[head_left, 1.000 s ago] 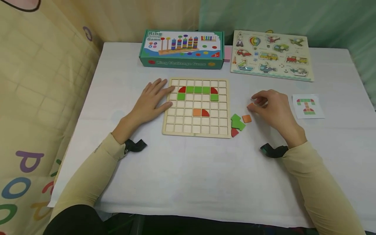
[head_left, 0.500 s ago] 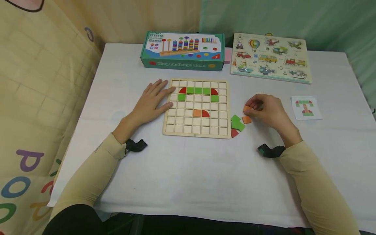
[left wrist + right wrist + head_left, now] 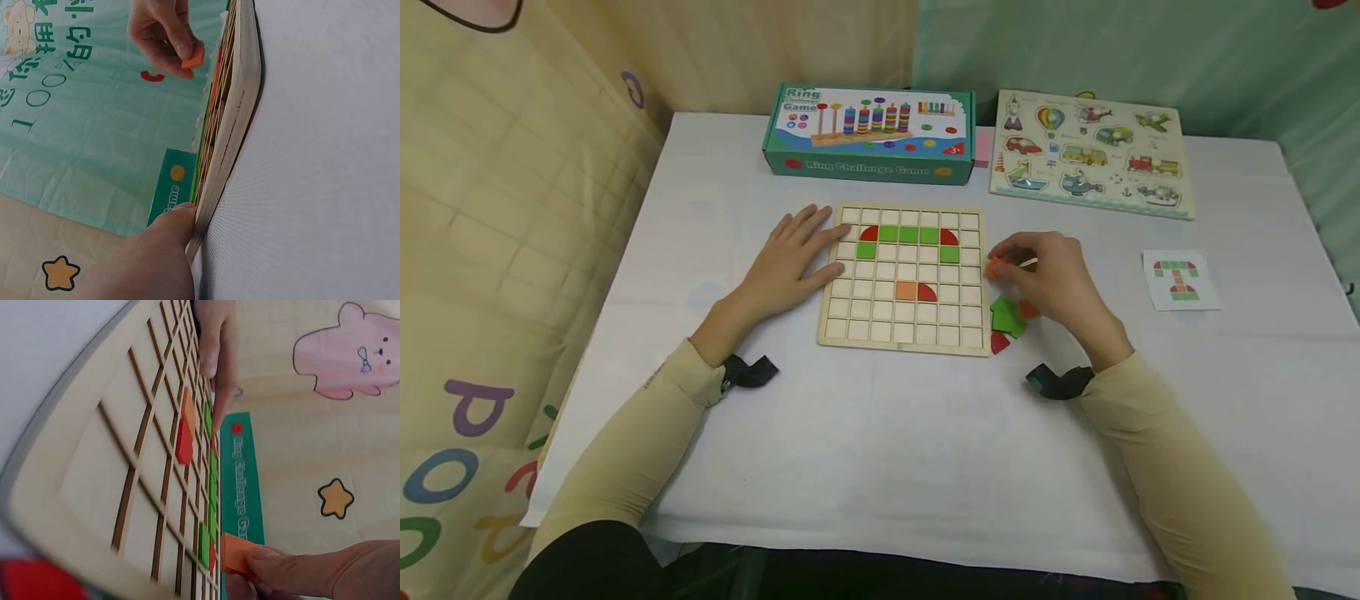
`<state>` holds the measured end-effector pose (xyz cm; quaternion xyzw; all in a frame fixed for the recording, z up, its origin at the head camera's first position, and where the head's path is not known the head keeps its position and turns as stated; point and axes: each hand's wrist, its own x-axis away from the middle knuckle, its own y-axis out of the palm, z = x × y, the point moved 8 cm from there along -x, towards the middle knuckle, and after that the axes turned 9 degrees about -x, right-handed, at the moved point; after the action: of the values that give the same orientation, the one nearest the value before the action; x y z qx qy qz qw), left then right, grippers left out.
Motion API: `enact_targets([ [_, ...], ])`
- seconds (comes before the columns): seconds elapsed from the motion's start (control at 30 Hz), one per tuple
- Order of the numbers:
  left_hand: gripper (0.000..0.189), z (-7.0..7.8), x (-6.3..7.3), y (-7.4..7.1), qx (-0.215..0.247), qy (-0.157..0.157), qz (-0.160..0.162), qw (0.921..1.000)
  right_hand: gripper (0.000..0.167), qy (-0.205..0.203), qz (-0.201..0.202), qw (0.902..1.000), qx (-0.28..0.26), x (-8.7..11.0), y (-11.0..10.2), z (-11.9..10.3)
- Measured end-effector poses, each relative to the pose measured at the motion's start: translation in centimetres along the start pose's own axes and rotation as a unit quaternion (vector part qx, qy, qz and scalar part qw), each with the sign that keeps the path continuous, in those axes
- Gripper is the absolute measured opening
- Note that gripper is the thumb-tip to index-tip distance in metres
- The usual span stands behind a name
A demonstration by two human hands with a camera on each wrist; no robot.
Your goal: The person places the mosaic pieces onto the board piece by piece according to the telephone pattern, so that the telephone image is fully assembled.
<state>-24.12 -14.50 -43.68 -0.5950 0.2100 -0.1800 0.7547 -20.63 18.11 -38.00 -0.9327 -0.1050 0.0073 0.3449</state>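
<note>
Beige and green curtains (image 3: pixel 1075 42) hang behind a white-draped table (image 3: pixel 880 467).

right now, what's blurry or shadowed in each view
Right wrist: the red flat piece at bottom left is badly blurred; left wrist: a thin dark shadow edges the pale wooden grid board; head: the print on the white paper card looks slightly soft.

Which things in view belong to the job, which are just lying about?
In use:
Grid board, left hand on its edge
Orange tile, pinched by right hand
Coloured tiles set in the board
Loose tiles beside it
Pattern card, likely the reference

Lying about:
Ring Challenge Game box
Vehicle picture board
Pink item between them, unclear what
</note>
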Motion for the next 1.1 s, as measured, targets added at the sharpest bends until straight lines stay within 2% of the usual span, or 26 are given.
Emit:
enact_targets([
  [0.2,0.065,-0.4,0.3,-0.3,0.002,-0.006,0.007,1.0,0.022,-0.043,-0.014,0.9986,-0.027,-2.6,4.2,-4.6],
  [0.3,0.065,-0.5,0.2,-0.1,0.006,-0.005,0.004,1.0,0.022,-0.065,-0.016,0.9969,-0.04,-3.1,6.1,-5.5],
  [0.43,0.065,-0.3,0.1,0.2,0.006,0.003,-0.005,1.0,0.021,-0.085,-0.002,0.9951,-0.051,-3.1,7.8,-5.8],
  [0.7,0.064,-0.9,0.7,-0.5,0.001,-0.004,0.003,1.0,0.012,-0.14,0.027,0.9878,-0.062,-3.1,9.1,-6.5],
  [0.9,0.064,-0.9,0.7,-0.5,0.004,-0.005,0.001,1.0,0.015,-0.136,0.034,0.989,-0.047,-2.8,9.3,-6.3],
  [1.1,0.065,-0.3,0.3,0.2,-0.003,-0.002,0.0,1.0,0.019,-0.133,0.033,0.9904,-0.017,-1.9,9.1,-6.1],
])
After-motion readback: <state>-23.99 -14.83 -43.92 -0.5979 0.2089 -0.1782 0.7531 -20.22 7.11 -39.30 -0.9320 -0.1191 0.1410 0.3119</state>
